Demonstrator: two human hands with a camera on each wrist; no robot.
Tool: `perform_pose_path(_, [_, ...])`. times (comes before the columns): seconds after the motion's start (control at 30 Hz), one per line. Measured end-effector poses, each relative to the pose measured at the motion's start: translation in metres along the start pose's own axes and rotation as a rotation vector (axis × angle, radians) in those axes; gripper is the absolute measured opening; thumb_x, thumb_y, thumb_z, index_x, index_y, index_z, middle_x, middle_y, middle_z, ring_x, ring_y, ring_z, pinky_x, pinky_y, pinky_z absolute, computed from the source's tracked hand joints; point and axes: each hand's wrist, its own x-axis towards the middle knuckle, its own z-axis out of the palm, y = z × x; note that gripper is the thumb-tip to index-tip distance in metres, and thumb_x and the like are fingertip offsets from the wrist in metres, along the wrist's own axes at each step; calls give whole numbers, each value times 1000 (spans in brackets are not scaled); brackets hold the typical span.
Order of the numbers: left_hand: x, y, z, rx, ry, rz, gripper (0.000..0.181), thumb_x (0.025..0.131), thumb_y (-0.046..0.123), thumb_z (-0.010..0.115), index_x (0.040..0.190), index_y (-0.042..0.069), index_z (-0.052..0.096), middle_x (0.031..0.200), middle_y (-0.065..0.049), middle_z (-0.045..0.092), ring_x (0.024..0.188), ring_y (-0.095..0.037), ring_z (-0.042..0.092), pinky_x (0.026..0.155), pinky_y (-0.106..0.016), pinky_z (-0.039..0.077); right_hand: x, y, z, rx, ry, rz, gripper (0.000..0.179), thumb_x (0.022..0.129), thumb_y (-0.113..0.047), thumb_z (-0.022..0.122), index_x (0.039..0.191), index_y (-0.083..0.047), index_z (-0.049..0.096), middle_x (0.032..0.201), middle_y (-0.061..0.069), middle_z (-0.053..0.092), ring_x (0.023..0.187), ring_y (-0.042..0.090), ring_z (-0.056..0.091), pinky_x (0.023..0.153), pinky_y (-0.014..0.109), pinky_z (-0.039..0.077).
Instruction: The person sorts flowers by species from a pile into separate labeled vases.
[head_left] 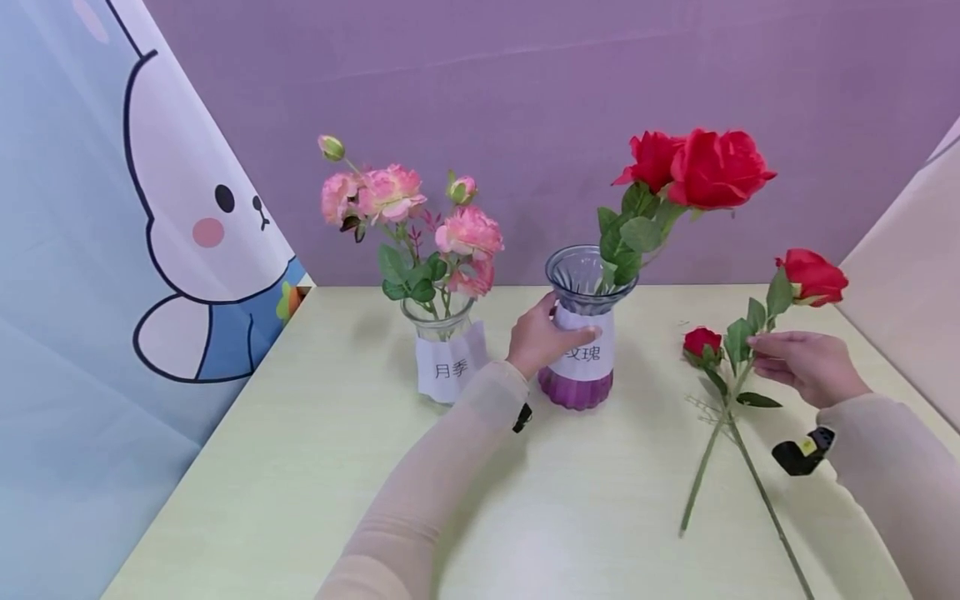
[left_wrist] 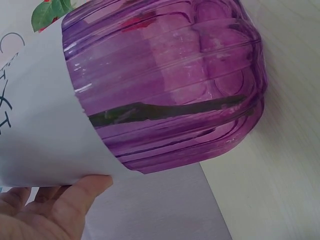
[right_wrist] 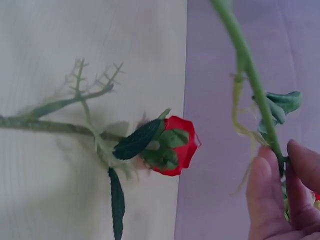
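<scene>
My left hand grips a purple glass vase around its white paper label, which bears Chinese characters. Large red roses lean to the right out of the vase's mouth, and a dark stem shows through the purple glass in the left wrist view. With thumb and fingers, my right hand pinches the green stem of a red rose, its bloom tilted to the right. Another red rose lies on the table, its stem crossing the held one in the head view.
Left of the purple vase stands a clear glass vase with pink flowers and a paper label. The pale table ends at a purple backdrop. A cartoon-printed cloth hangs along the left side.
</scene>
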Motion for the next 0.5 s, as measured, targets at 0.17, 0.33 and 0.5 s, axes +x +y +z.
perform_pose_path(0.17, [1,0,0,5,1,-6,82,76,43,79,145,22,41,140,-5,52,124,-28,52,98,-47,45,-4,-7,8,50,76,-42,20,86,-5,70,71,-16,76,72,-1,71,62,11,68,62,24,57])
perform_pose_path(0.33, [0,0,0,6,2,-4,82,76,43,79,146,22,41,139,-6,52,123,-28,52,98,-47,45,-7,-14,14,150,145,-75,18,84,-3,72,69,-13,76,69,1,70,59,13,67,60,24,56])
perform_pose_path(0.5, [1,-1,0,8,2,9,81,76,43,79,145,22,42,138,-7,54,122,-28,53,98,-47,45,-12,-18,17,297,200,-110,17,83,1,71,70,-9,75,69,3,71,58,15,68,59,24,57])
